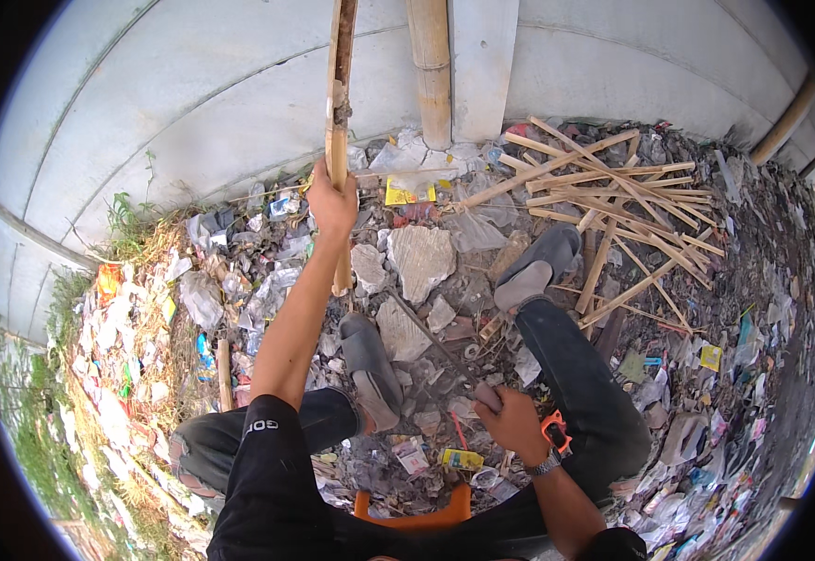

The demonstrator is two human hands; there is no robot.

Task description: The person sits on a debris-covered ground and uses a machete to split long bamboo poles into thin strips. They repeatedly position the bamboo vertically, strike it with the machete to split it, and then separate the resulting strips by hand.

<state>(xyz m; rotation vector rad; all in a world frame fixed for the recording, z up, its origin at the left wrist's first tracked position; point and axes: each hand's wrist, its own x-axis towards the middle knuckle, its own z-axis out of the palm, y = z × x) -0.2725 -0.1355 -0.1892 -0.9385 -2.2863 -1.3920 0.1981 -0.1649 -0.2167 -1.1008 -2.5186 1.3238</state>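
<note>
My left hand [332, 203] is wrapped round a long split bamboo piece [337, 140]. The piece stands upright and runs past the top of the view; its hollow inner side shows above my fingers, and its lower end is near some broken stone. Low in front of me, my right hand [514, 423] grips the handle of a machete [437, 344]. Its dark, narrow blade slants away to the left toward the stones, apart from the bamboo. Beside my right wrist, a small orange object [557, 431] lies against my leg; its kind is unclear.
Cut bamboo strips [627, 201] lie in a loose heap at the far right. Pale broken slabs [419, 262] sit between my feet. An orange stool [414, 510] is under me. Litter covers the ground; a bamboo post [431, 75] stands against the grey wall [220, 84].
</note>
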